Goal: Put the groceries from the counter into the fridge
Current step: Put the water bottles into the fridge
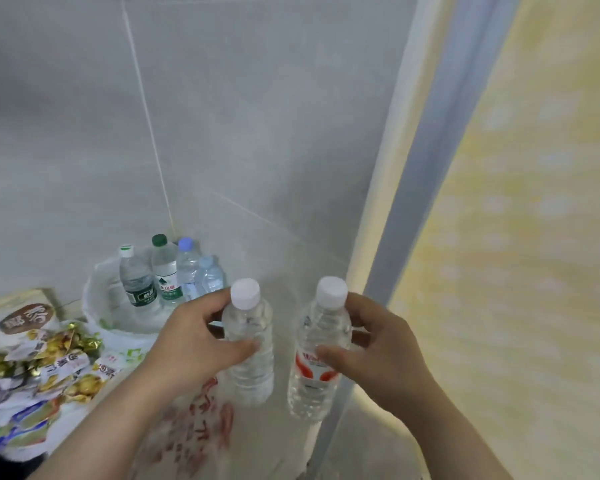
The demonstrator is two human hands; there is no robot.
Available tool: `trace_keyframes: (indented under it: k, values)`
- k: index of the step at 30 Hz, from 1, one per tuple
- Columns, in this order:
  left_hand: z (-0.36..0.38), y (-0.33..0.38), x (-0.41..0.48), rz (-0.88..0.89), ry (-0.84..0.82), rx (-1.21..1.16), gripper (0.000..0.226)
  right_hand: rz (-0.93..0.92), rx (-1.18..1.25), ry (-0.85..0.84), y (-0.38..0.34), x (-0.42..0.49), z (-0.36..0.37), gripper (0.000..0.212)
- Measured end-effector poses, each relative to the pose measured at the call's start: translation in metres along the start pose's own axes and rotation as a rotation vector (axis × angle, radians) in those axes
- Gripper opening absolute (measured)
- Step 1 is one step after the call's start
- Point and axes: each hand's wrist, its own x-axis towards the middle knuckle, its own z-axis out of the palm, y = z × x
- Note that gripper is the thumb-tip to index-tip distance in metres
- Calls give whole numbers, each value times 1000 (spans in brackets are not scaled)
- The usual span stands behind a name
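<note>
While left hand (194, 344) grips a clear bottle (253, 372), right hand (385, 355) grips a red-labelled bottle (312, 382), 4 bottles (165, 271) behind

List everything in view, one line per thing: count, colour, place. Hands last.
plain bottle: one, clear with white cap, held upright at centre
red-label bottle: one, clear with white cap, held upright to its right
bagged bottles: four, clear, caps white, dark green and two blue, standing in the corner
white bag: one, white, around those four bottles
snack packets: several, gold, white and blue, piled at left
box: one, pale with brown label, behind the packets
red-printed bag: one, translucent, flat below the held bottles
tiled wall: grey, behind everything
yellow panel: one, grey-edged, far right, perhaps the fridge door
left grip: bare hand around plain bottle
right grip: bare hand around red-label bottle
</note>
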Motion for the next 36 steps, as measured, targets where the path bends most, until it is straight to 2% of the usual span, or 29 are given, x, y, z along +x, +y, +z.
trace_keyframes:
  k: [2, 5, 20, 27, 31, 36]
  values:
    - [16, 21, -17, 17, -56, -3, 63, 20, 0, 54, 1, -35, -17, 58]
    - [37, 46, -45, 45, -128, -2, 47, 47, 3, 143, 6, -83, -38, 60]
    - [134, 149, -148, 283, -460, -164, 48, 156, 4, 533, -8, -292, -132, 55]
    - [203, 199, -175, 378, -702, -272, 50, 208, 4, 754, -16, -376, -170, 64]
    - [246, 229, -190, 424, -882, -342, 42, 256, -39, 862, -18, -421, -188, 58]
    - [304, 256, -204, 502, -1031, -368, 46, 334, -33, 1083, -11, -464, -204, 56]
